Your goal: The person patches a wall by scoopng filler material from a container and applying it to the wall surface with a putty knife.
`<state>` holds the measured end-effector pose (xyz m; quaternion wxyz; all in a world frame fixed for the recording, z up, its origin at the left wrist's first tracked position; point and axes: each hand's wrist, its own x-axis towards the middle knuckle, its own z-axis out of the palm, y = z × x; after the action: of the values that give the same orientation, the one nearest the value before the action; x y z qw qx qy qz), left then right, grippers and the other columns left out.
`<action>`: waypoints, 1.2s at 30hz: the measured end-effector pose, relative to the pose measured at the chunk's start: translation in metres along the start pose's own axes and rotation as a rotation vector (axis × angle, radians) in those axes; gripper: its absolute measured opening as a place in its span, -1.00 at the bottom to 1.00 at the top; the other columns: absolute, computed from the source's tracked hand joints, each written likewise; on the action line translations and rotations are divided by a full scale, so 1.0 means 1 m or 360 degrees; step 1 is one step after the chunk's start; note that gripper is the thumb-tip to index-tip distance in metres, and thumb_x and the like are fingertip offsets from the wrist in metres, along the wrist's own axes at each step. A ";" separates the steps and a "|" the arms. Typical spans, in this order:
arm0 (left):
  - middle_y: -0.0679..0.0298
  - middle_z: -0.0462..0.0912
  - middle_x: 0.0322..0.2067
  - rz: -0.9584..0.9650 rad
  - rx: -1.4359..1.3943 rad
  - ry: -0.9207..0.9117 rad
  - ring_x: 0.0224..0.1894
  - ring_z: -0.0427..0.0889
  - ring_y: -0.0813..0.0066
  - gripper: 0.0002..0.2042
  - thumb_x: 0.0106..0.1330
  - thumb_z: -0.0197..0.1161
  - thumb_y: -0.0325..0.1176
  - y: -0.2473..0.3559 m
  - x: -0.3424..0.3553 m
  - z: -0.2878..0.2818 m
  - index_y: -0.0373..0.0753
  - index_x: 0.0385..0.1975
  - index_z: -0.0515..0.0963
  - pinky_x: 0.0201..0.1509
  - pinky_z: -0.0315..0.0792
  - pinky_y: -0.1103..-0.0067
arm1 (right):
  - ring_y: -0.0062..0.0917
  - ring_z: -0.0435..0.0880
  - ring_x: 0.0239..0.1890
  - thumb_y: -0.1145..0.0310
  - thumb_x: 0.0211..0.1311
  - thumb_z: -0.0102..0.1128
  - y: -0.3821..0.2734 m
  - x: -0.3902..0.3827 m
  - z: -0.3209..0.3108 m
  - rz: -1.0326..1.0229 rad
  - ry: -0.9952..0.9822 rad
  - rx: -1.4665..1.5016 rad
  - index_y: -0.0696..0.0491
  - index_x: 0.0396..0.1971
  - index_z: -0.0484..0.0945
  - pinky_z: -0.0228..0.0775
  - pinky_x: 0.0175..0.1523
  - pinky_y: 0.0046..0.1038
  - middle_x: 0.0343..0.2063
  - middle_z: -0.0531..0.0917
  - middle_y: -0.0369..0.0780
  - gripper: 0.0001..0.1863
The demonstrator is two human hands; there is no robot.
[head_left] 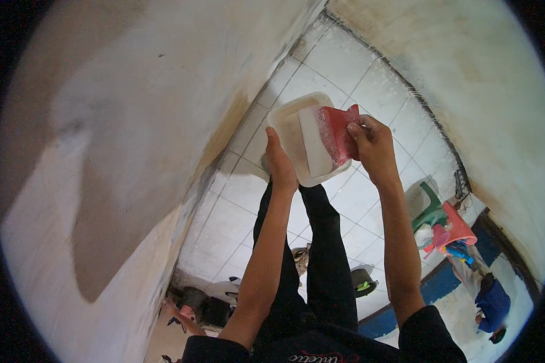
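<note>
My left hand [280,162] grips the near left side of a whitish plastic tub [289,128], its thumb along the outer edge. The tub is held in front of me above the floor. In my right hand [374,145] is a red putty spreader [339,128], pinched at its right edge between thumb and fingers. White putty coats the left part of the spreader, which lies over the tub's right side and hides part of its inside. How much putty is in the tub I cannot tell.
A patchy wall [127,151] rises close on the left, another wall [490,91] on the right. White floor tiles [345,54] lie between them. At lower right are a green chair [430,209], a pink chair [459,225], a dark bucket [363,283] and a person in blue [493,305].
</note>
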<state>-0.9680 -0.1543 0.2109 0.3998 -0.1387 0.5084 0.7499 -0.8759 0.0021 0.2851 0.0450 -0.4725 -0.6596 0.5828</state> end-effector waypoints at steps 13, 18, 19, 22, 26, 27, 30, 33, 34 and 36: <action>0.15 0.36 0.25 -0.0039 -0.0153 0.0075 0.28 0.35 0.23 -0.28 0.43 -0.25 0.30 -0.048 0.049 -0.070 -0.18 0.33 0.20 0.35 0.26 0.34 | -0.51 0.62 -0.17 0.44 0.37 0.05 0.076 0.019 0.026 0.0171 -0.0254 0.0509 0.26 -0.08 0.53 0.47 -0.03 -0.47 -0.27 0.68 -0.14 -0.76; 0.15 0.29 0.30 0.0019 -0.0162 0.0069 0.33 0.30 0.18 -0.32 0.44 -0.27 0.26 -0.051 0.056 -0.130 -0.13 0.36 0.16 0.37 0.26 0.24 | -0.52 0.66 -0.24 0.43 0.40 0.05 0.068 0.029 0.062 0.0151 -0.0105 0.0927 0.26 0.00 0.47 0.55 -0.10 -0.47 -0.25 0.67 -0.14 -0.72; 0.17 0.25 0.33 0.0011 -0.0169 0.0095 0.34 0.28 0.15 -0.39 0.49 -0.30 0.17 -0.050 0.051 -0.139 -0.10 0.38 0.13 0.38 0.25 0.20 | -0.53 0.68 -0.25 0.41 0.42 0.04 0.065 0.033 0.073 0.0208 -0.0093 0.1008 0.27 0.06 0.42 0.60 -0.08 -0.45 -0.23 0.66 -0.14 -0.68; 0.16 0.28 0.30 -0.0275 -0.0514 0.0344 0.33 0.30 0.18 -0.30 0.42 -0.27 0.28 -0.042 0.043 -0.150 -0.13 0.35 0.17 0.37 0.26 0.24 | -0.47 0.69 -0.36 0.43 0.35 0.08 0.065 0.056 0.109 0.0185 0.0088 0.0882 0.25 -0.09 0.52 0.54 -0.29 -0.44 -0.40 0.68 -0.10 -0.76; 0.17 0.28 0.31 -0.0031 -0.0047 0.0175 0.33 0.29 0.18 -0.29 0.41 -0.28 0.32 -0.065 0.023 -0.200 -0.11 0.35 0.17 0.38 0.25 0.23 | -0.06 0.67 -0.39 0.41 0.22 0.11 0.069 0.094 0.180 -0.0123 0.0342 0.0347 0.26 -0.28 0.56 0.50 -0.27 -0.21 -0.53 0.65 0.05 -0.79; 0.18 0.27 0.31 -0.0036 -0.0013 0.0276 0.34 0.28 0.17 -0.29 0.41 -0.29 0.32 -0.069 0.020 -0.201 -0.09 0.36 0.16 0.38 0.24 0.22 | -0.06 0.67 -0.39 0.41 0.22 0.11 0.069 0.104 0.191 -0.0121 0.0351 0.0356 0.26 -0.28 0.56 0.50 -0.27 -0.21 -0.53 0.65 0.05 -0.79; 0.15 0.23 0.32 -0.0026 0.0005 0.0431 0.33 0.29 0.15 -0.36 0.46 -0.28 0.22 -0.077 0.014 -0.192 -0.09 0.37 0.11 0.36 0.27 0.20 | 0.15 0.59 -0.35 0.38 0.16 0.10 0.069 0.116 0.223 0.0031 0.0473 0.0291 0.27 -0.33 0.56 0.46 -0.18 -0.07 -0.47 0.63 0.13 -0.77; 0.12 0.21 0.33 -0.0035 -0.0014 0.0498 0.32 0.29 0.14 -0.41 0.50 -0.26 0.14 -0.080 0.005 -0.177 -0.09 0.38 0.08 0.34 0.30 0.18 | -0.27 0.58 -0.63 0.47 0.14 0.12 0.050 0.109 0.250 -0.0099 0.0471 0.0390 0.29 -0.51 0.58 0.39 -0.44 -0.32 -0.65 0.61 -0.04 -0.83; 0.12 0.21 0.33 -0.0059 -0.0019 0.0495 0.33 0.29 0.14 -0.40 0.49 -0.25 0.16 -0.081 0.003 -0.175 -0.09 0.38 0.08 0.35 0.29 0.19 | -0.19 0.56 -0.64 0.49 0.11 0.12 0.041 0.102 0.256 -0.0241 0.0637 0.0247 0.29 -0.55 0.55 0.38 -0.45 -0.30 -0.67 0.58 -0.01 -0.83; 0.14 0.21 0.33 -0.0128 -0.0069 0.0467 0.33 0.28 0.13 -0.37 0.47 -0.24 0.19 -0.082 -0.001 -0.181 -0.09 0.38 0.09 0.35 0.28 0.19 | -0.11 0.54 -0.64 0.50 0.09 0.11 0.013 0.083 0.255 -0.0380 0.0793 0.0112 0.30 -0.58 0.52 0.37 -0.45 -0.28 -0.69 0.55 0.03 -0.84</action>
<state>-0.9428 -0.2992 0.0777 0.3478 -0.2755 0.5393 0.7158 -1.0701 -0.1282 0.1531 0.2907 -0.5183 -0.6585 0.4618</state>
